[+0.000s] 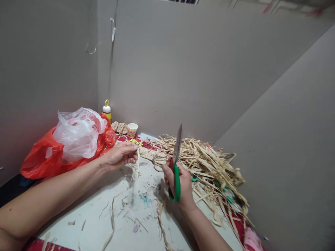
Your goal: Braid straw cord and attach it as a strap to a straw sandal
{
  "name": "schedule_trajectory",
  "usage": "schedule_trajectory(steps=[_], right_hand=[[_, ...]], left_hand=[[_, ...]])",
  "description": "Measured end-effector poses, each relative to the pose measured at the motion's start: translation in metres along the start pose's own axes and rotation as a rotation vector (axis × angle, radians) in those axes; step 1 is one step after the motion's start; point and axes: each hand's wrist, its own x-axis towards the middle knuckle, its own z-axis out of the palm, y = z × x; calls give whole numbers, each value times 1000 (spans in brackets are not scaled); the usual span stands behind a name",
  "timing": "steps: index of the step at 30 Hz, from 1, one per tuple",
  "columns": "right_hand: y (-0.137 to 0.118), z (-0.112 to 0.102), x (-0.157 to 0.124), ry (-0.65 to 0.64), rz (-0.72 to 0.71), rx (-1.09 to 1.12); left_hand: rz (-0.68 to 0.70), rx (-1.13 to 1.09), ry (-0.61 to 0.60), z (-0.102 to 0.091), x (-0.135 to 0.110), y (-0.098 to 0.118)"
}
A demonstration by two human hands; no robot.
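Observation:
Over the middle of the white work surface, my left hand [124,153] pinches the end of a thin pale straw strip [138,162], which dangles below the fingertips. My right hand [180,183] grips a pair of scissors [176,174] with green handles, its blades pointing up and looking closed together. Just behind and between both hands lies a flat braided straw piece [153,155] with loose cord on it. A large heap of dry straw strips [206,160] spreads to the right of my right hand.
At left sit red and white plastic bags [75,136]. Behind them stand a yellow bottle [106,111], a woven straw piece [119,127] and a paper cup [132,130]. Straw scraps and a twisted straw cord [162,223] litter the white board [86,216]. Grey panels [167,76] enclose the table.

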Motion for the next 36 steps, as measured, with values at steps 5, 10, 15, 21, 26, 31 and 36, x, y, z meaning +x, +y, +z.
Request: schedule_trajectory(steps=[5, 10, 15, 21, 26, 31, 36], right_hand=[[-18, 14, -12, -204, 253, 510], [-32, 22, -21, -321, 353, 523], [-43, 11, -14, -291, 330, 453], [-41, -7, -10, -265, 262, 554], [-52, -18, -6, -226, 190, 585], [-73, -39, 1, -98, 127, 649], [-79, -69, 10, 39, 36, 748]], left_hand=[[57, 171, 0, 13, -5, -17], [134, 340, -23, 26, -14, -31], [380, 612, 144, 15, -6, -21], [387, 999, 103, -10, 12, -17], [166, 975, -195, -1, 19, -27], [110, 921, -223, 5, 19, -22], [47, 763, -216, 8, 15, -14]])
